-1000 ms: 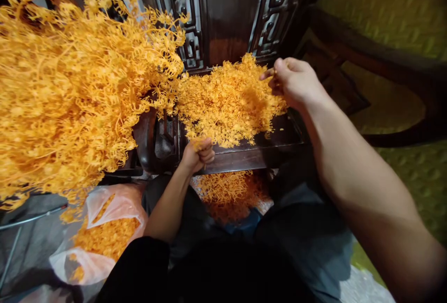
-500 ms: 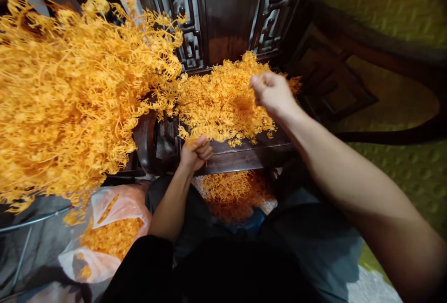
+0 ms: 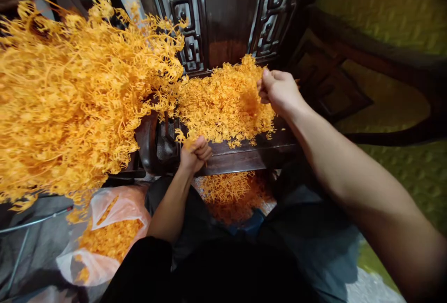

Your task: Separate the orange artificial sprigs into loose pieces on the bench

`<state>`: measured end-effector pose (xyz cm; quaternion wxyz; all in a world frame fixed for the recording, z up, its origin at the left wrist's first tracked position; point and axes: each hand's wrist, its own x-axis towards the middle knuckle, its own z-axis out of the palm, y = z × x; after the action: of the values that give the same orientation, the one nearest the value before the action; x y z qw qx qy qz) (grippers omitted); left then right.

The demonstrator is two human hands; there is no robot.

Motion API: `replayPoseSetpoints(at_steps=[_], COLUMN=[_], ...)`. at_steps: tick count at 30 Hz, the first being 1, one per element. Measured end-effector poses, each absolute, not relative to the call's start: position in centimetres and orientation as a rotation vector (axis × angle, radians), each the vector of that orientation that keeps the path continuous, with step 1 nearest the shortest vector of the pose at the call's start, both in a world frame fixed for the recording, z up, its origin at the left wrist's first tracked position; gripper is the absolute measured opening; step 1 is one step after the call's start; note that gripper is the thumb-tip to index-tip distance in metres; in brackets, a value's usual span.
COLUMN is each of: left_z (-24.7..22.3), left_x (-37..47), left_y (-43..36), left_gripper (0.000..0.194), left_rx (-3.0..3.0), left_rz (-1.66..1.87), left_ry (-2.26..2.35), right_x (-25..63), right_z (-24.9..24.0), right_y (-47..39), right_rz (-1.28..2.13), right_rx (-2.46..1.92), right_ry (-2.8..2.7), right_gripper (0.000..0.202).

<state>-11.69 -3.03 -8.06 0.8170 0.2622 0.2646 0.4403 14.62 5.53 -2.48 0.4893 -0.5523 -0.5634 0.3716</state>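
A heap of orange flowers (image 3: 73, 103) spreads beyond the left end of the dark wooden tabletop (image 3: 244, 151), its outer tips reaching over the left edge and partly covering the armrest (image 3: 148, 142) there. A carved wooden panel (image 3: 228, 16) rises at the back edge. Below the front edge lies a mass of orange strands (image 3: 226, 186) beside something blue (image 3: 253, 224), and a plastic bag (image 3: 138, 200) of orange bits sits lower left, near a metal rod (image 3: 35, 223). The pile of petals (image 3: 220, 103) covers most of the tabletop, back edge almost to front; it is loose, frilly and bright orange, deeper in tone toward the right. At the front left corner, the left hand (image 3: 195, 154) has its fingers closed around a small orange sprig (image 3: 189, 143). The right hand (image 3: 279, 91), fingers curled shut, overlaps the pile's right side; I cannot tell whether they hold anything.
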Motion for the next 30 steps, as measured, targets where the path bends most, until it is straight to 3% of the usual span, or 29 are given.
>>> replayPoseSetpoints(at_steps=[4,8,11,15,17,21,25,27,30], left_z=[-8.0,-8.0,-8.0,-8.0,-8.0,-8.2,-8.3,-8.2,-8.2], left_x=[-11.5,-11.0,-11.1,-11.6,-11.6,-10.8,-10.3,-10.2,-10.0], left_y=[-2.7,-2.8,-3.0,-2.9,-2.7,-2.8,-3.1,-3.1,-3.2], left_gripper=[0.055,0.059,0.064,0.064,0.062,0.059,0.058,0.057,0.056], left_rx=[0.588,0.658,0.631,0.537,0.545,0.603,0.591,0.610,0.626], left_rz=[0.967,1.014,1.019,1.058,1.082,1.050,1.045,1.051,1.042], left_ry=[0.545,0.561,0.582,0.603,0.586,0.533,0.569,0.557,0.545], right_x=[14.6,10.9,10.7,15.1,17.0,16.5,13.3,12.0,10.6], right_z=[-2.1,-2.2,-2.2,-1.8,-1.5,-1.5,-2.2,-2.4,-2.7], right_y=[3.0,0.1,0.4,3.0,3.6,2.2,0.5,-0.2,-1.3], right_rz=[1.316,1.676,1.504,0.981,0.901,1.148,1.429,1.591,1.810], right_rx=[-1.377,-1.306,-1.337,-1.395,-1.469,-1.588,-1.405,-1.305,-1.198], right_ry=[-1.247,-1.446,-1.564,-1.220,-1.168,-1.442,-1.436,-1.385,-1.342], right_gripper=[0.043,0.054,0.055,0.045,0.040,0.025,0.010,0.013,0.036])
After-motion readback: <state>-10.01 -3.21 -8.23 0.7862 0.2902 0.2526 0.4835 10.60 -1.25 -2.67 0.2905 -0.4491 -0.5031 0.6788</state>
